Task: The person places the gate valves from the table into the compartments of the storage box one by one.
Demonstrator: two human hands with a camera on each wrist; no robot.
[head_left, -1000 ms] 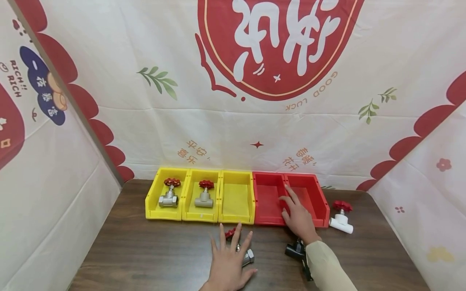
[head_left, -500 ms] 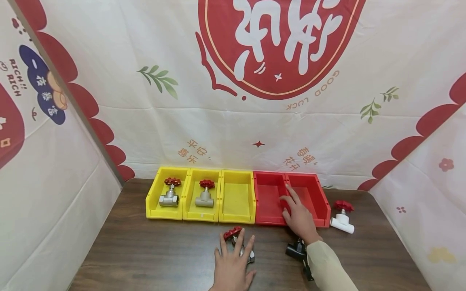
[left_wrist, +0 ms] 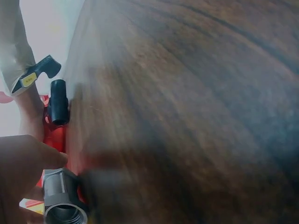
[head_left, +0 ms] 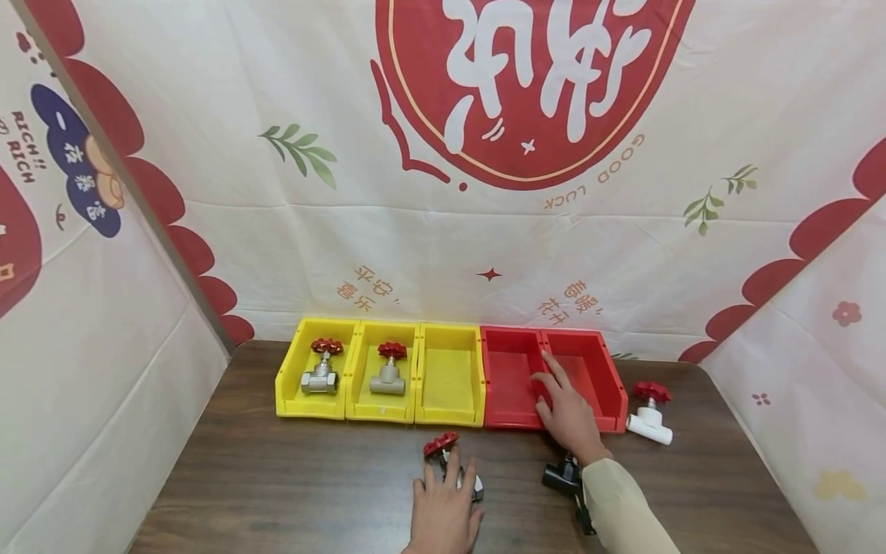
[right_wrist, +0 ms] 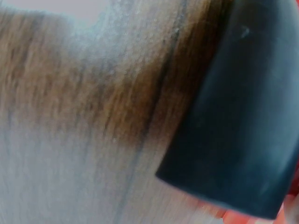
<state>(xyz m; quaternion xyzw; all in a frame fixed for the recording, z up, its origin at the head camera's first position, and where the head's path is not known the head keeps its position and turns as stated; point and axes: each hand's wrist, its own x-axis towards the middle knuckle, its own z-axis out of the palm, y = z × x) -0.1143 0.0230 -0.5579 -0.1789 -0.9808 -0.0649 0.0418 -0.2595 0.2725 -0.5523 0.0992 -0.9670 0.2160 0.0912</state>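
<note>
My left hand (head_left: 443,512) lies over a metal valve (head_left: 477,488) on the table, its fingers extended along the body. The valve's red handwheel (head_left: 441,444) shows beyond the fingertips. In the left wrist view, the threaded pipe opening (left_wrist: 65,213) sits close beside the hand. My right hand (head_left: 569,412) reaches over the divider between two red bins (head_left: 511,377), index finger extended and the others loosely bent; no object shows in it. Beneath its wrist lies a black valve (head_left: 562,478), partly hidden by the sleeve; a black pipe end (right_wrist: 238,140) fills much of the right wrist view.
Three yellow bins (head_left: 450,416) stand left of the red ones. The first holds a metal valve (head_left: 320,380), the second a grey-beige valve (head_left: 388,380), both with red handwheels. A white valve (head_left: 649,425) with a red handwheel lies right of the bins.
My left hand has drawn back toward the near edge, its spread fingers coming closer together and uncovering more of the red handwheel. The right hand has stayed in place.
</note>
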